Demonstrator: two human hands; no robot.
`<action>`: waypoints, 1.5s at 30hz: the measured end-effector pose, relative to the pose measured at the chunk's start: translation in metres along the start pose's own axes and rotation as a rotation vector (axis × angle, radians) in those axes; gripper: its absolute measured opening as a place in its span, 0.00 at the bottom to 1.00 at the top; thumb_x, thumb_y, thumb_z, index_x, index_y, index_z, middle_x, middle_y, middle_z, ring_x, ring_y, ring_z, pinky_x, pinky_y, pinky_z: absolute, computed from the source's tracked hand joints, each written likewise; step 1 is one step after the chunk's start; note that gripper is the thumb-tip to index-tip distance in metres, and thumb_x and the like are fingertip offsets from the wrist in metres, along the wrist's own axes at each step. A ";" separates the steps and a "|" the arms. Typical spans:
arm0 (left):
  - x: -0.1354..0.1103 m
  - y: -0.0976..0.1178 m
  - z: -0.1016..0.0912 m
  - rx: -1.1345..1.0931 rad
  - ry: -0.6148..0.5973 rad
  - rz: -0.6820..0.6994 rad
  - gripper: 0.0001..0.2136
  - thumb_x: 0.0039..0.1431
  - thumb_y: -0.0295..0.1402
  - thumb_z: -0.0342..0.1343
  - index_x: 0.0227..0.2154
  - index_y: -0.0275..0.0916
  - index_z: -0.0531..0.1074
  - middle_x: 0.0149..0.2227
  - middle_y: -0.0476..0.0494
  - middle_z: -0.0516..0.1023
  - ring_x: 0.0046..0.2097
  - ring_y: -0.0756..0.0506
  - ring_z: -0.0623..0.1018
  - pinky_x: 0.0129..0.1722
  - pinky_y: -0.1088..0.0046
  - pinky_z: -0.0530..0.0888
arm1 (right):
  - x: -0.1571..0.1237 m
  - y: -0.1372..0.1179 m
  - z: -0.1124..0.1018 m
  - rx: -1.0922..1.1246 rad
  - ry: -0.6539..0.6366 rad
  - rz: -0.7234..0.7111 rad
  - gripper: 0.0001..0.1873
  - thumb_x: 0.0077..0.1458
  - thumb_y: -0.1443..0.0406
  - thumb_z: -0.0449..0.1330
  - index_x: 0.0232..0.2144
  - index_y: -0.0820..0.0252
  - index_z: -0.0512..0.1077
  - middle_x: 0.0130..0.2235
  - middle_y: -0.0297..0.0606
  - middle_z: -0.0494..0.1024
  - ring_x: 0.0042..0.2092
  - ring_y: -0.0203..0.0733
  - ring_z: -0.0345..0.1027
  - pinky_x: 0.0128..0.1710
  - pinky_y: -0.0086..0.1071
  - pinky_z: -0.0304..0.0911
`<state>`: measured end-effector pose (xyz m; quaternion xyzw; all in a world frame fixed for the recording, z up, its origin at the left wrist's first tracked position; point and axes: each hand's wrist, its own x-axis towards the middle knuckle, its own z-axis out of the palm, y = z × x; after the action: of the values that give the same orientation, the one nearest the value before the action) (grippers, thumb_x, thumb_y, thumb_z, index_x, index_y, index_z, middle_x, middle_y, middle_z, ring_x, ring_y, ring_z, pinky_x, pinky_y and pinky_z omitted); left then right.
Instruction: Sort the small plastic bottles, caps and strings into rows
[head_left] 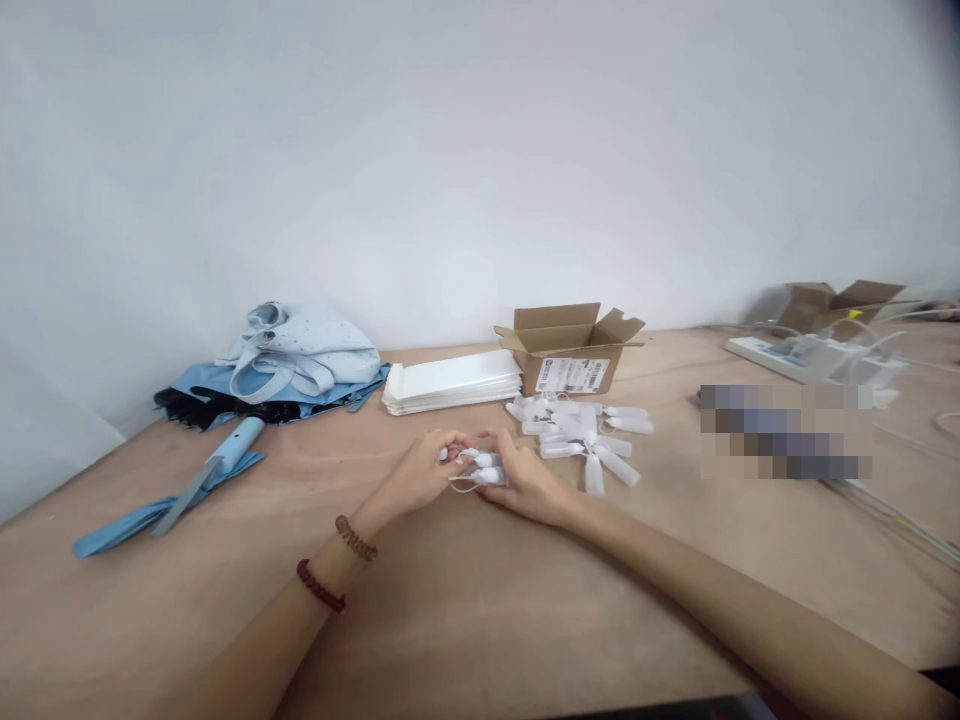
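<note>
Both hands meet at the middle of the wooden table (465, 600). My left hand (420, 475), with two bead bracelets on its wrist, has its fingers curled round small white plastic bottles (486, 468). My right hand (525, 480) grips the same bottles from the right, fingers bent over them. A thin white string hangs from the bottles. Just beyond my right hand lies a loose pile of several more small white bottles (581, 432).
An open cardboard box (568, 350) stands behind the pile, with a stack of white pouches (452, 381) to its left. A blue umbrella (176, 495) and a light blue bag (296, 350) lie at the left. A power strip (795, 358), cables and another box (832, 300) sit at the right.
</note>
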<state>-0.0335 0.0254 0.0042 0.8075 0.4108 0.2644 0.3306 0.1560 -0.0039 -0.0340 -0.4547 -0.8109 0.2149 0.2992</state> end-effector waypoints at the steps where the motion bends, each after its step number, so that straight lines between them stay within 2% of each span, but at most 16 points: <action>1: 0.000 -0.001 0.001 0.004 -0.003 -0.008 0.13 0.54 0.41 0.53 0.34 0.36 0.75 0.26 0.47 0.72 0.29 0.48 0.67 0.28 0.75 0.62 | 0.000 0.000 0.000 -0.005 0.000 0.002 0.34 0.48 0.67 0.60 0.55 0.61 0.51 0.46 0.46 0.72 0.43 0.46 0.69 0.39 0.34 0.61; 6: 0.003 -0.012 0.005 -0.038 -0.008 -0.052 0.18 0.56 0.45 0.50 0.28 0.33 0.75 0.24 0.46 0.72 0.27 0.49 0.66 0.25 0.76 0.60 | -0.001 -0.002 0.001 -0.033 -0.012 -0.002 0.34 0.48 0.66 0.59 0.55 0.62 0.51 0.46 0.46 0.72 0.43 0.46 0.69 0.39 0.34 0.61; 11: 0.003 -0.014 0.005 -0.202 -0.033 -0.041 0.15 0.49 0.41 0.58 0.36 0.34 0.74 0.25 0.49 0.71 0.27 0.50 0.67 0.26 0.77 0.62 | 0.000 -0.003 -0.003 -0.032 -0.027 -0.004 0.33 0.48 0.65 0.60 0.54 0.61 0.53 0.45 0.46 0.73 0.41 0.46 0.70 0.37 0.34 0.61; 14: 0.003 -0.014 0.006 -0.139 -0.011 -0.029 0.14 0.51 0.42 0.57 0.32 0.35 0.74 0.25 0.49 0.71 0.28 0.50 0.67 0.26 0.77 0.62 | 0.001 -0.004 -0.004 -0.025 -0.024 0.001 0.33 0.47 0.66 0.61 0.54 0.61 0.53 0.44 0.44 0.73 0.41 0.46 0.69 0.38 0.34 0.60; 17: 0.004 -0.015 0.008 -0.053 0.024 -0.023 0.17 0.55 0.45 0.52 0.25 0.34 0.73 0.23 0.48 0.70 0.27 0.50 0.66 0.26 0.76 0.60 | 0.001 -0.004 -0.005 -0.023 -0.027 -0.011 0.33 0.47 0.68 0.61 0.54 0.60 0.54 0.44 0.45 0.73 0.41 0.46 0.70 0.38 0.33 0.60; 18: 0.004 -0.015 0.008 -0.041 0.036 -0.020 0.17 0.56 0.44 0.52 0.26 0.35 0.73 0.23 0.49 0.69 0.27 0.50 0.66 0.26 0.76 0.60 | 0.001 -0.004 -0.005 -0.026 -0.030 -0.016 0.32 0.47 0.68 0.61 0.54 0.60 0.54 0.45 0.45 0.73 0.42 0.46 0.70 0.38 0.34 0.60; 21: 0.004 -0.014 0.008 -0.067 0.063 0.005 0.14 0.53 0.42 0.55 0.36 0.36 0.73 0.23 0.52 0.67 0.26 0.50 0.65 0.27 0.77 0.60 | 0.001 -0.004 -0.007 -0.039 -0.036 -0.032 0.32 0.47 0.67 0.61 0.54 0.61 0.54 0.46 0.46 0.72 0.43 0.47 0.69 0.39 0.34 0.61; 23: 0.004 -0.013 0.008 -0.070 0.059 0.003 0.14 0.51 0.40 0.57 0.38 0.37 0.72 0.22 0.53 0.66 0.26 0.51 0.64 0.26 0.77 0.59 | 0.000 -0.004 -0.008 -0.036 -0.043 -0.025 0.33 0.48 0.67 0.61 0.54 0.61 0.53 0.46 0.47 0.72 0.42 0.47 0.70 0.38 0.34 0.61; 26: 0.004 -0.010 0.009 -0.027 0.058 -0.020 0.12 0.53 0.41 0.55 0.28 0.36 0.73 0.22 0.52 0.67 0.25 0.51 0.64 0.26 0.76 0.59 | 0.000 -0.004 -0.009 -0.034 -0.049 -0.003 0.33 0.48 0.67 0.60 0.55 0.62 0.52 0.46 0.47 0.72 0.38 0.45 0.70 0.35 0.33 0.61; 29: 0.004 -0.011 0.012 -0.003 0.081 -0.028 0.16 0.56 0.43 0.51 0.22 0.35 0.71 0.21 0.50 0.69 0.25 0.51 0.65 0.25 0.76 0.58 | 0.000 -0.004 -0.008 -0.047 -0.033 -0.031 0.33 0.47 0.68 0.61 0.55 0.62 0.53 0.50 0.49 0.70 0.42 0.46 0.70 0.39 0.34 0.62; 35: 0.009 -0.018 0.018 -0.073 0.089 -0.128 0.18 0.55 0.46 0.51 0.22 0.34 0.70 0.20 0.50 0.67 0.25 0.51 0.64 0.25 0.76 0.58 | 0.001 -0.007 -0.011 -0.067 -0.048 -0.046 0.34 0.48 0.68 0.60 0.55 0.64 0.53 0.48 0.50 0.72 0.46 0.48 0.69 0.43 0.35 0.61; 41: 0.013 -0.015 0.023 -0.138 0.157 -0.227 0.18 0.51 0.44 0.52 0.17 0.34 0.67 0.18 0.51 0.64 0.23 0.51 0.63 0.23 0.76 0.57 | 0.000 -0.011 -0.014 -0.108 -0.068 -0.048 0.34 0.48 0.67 0.60 0.56 0.66 0.52 0.50 0.53 0.70 0.49 0.50 0.68 0.44 0.37 0.61; 45: 0.012 -0.012 0.023 -0.188 0.151 -0.247 0.18 0.51 0.45 0.52 0.17 0.34 0.67 0.17 0.51 0.65 0.22 0.51 0.63 0.23 0.76 0.58 | 0.000 -0.009 -0.013 -0.119 -0.058 -0.076 0.34 0.48 0.67 0.60 0.56 0.66 0.52 0.49 0.53 0.71 0.49 0.50 0.68 0.44 0.37 0.62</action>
<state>-0.0165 0.0332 -0.0177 0.6943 0.5040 0.3188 0.4028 0.1590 -0.0068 -0.0194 -0.4342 -0.8473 0.1676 0.2560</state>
